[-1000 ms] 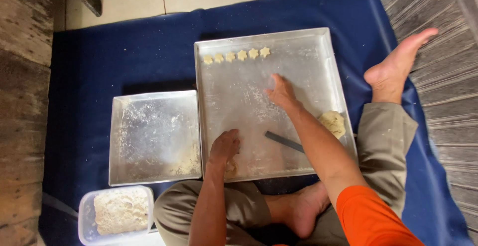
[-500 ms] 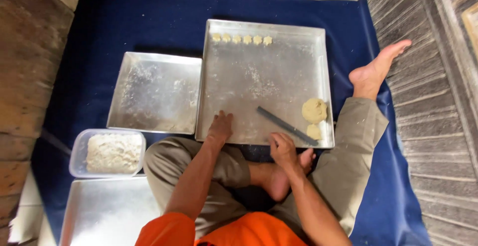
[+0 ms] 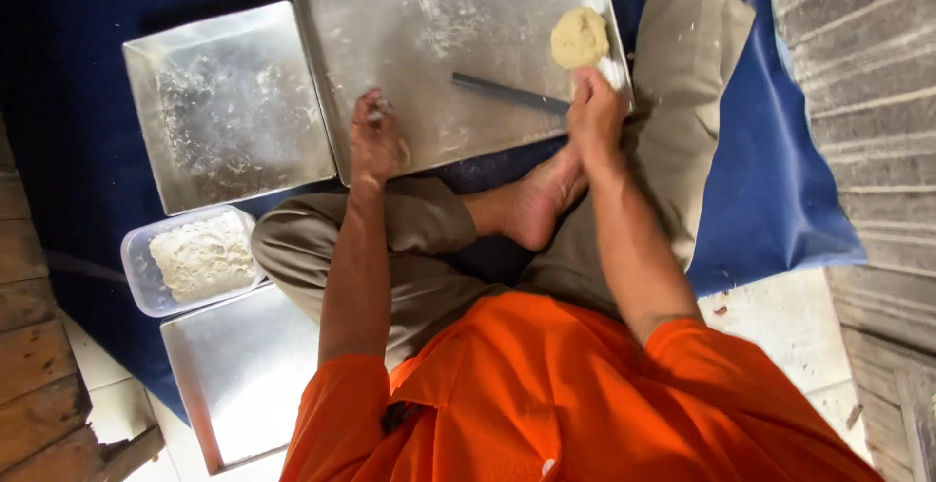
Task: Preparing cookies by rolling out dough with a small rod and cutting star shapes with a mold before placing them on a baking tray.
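Dark scraper [image 3: 509, 93] flat on tray [image 3: 390, 14], long axis left-right, by right hand [image 3: 595, 112].

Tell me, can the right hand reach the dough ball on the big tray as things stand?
Probably yes. The right hand rests at the tray's near edge, just below the dough ball. Only bare floured metal lies between them; the dark tool lies off to the side.

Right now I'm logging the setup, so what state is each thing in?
Large metal tray: floured, flat on the blue mat.
Dough ball: whole, on that tray.
Dark flat tool: lying on the tray.
Small tray: floured.
Plastic tub: open, holding flour.
Left hand: resting on tray edge.
Right hand: at the tool's end; grip unclear.
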